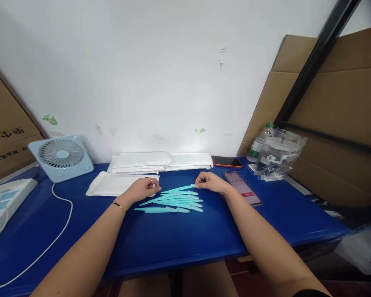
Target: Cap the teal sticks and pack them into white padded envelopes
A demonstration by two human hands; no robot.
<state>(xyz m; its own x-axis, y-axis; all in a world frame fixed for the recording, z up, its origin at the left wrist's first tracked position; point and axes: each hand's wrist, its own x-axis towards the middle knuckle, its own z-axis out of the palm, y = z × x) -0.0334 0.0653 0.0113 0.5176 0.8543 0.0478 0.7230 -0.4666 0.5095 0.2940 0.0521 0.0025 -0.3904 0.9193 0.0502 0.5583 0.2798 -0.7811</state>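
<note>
Several slim turquoise eyebrow razors [176,201] lie in a loose, fanned pile on the blue table, their thin handle ends pointing left. At the far side of the pile, my right hand [208,182] pinches the right end of one eyebrow razor [182,189] between thumb and fingers. My left hand [144,189] is closed near the pile's upper left, over the edge of a white padded envelope [111,184]. A small whitish bit shows at its fingers, too small to name.
White envelopes [142,161] are stacked along the wall. A light blue fan [63,156] and a white power strip [9,204] stand left, with a cable on the table. Two phones [227,161], a bottle [256,148] and a clear plastic bag [280,154] are right.
</note>
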